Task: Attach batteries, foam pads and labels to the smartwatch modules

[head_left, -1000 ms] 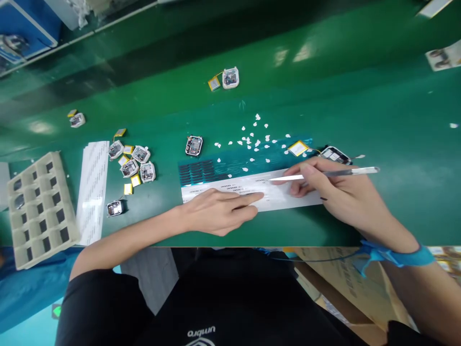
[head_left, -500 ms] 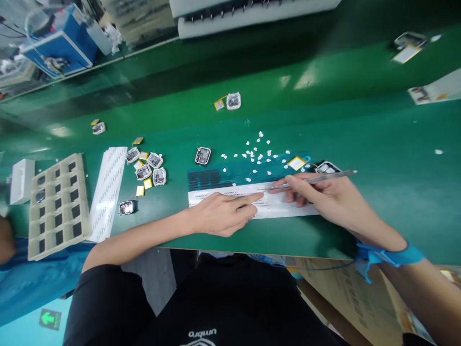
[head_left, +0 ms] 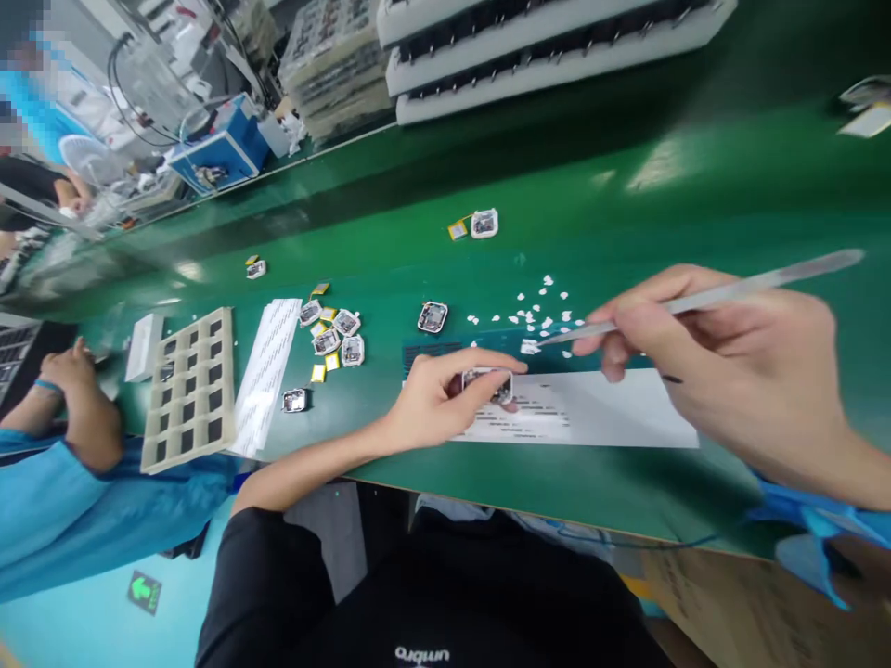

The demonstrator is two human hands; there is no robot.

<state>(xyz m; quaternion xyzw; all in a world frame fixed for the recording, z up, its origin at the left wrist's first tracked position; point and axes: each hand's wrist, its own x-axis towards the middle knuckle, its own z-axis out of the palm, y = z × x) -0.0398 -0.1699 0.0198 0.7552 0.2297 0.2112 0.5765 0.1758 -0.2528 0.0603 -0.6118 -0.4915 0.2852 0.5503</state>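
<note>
Moving since the earlier frame: left hand (head_left: pixel 432 404) is gripping a square, white-framed electronic module (head_left: pixel 487 385) above a white printed paper sheet (head_left: pixel 613 413); closed right-hand fingers (head_left: pixel 613 325) are pinching slender steel tweezers (head_left: pixel 703 299) near white flecks (head_left: pixel 539 320). Risks: slipping tips scattering flecks, loose grip dropping module.

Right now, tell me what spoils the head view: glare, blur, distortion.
Head view: the right hand and its tweezers are motion-blurred; glare streaks the green bench mat; the wide lens bows the bench edges; the top-left corner is pixelated.
</note>
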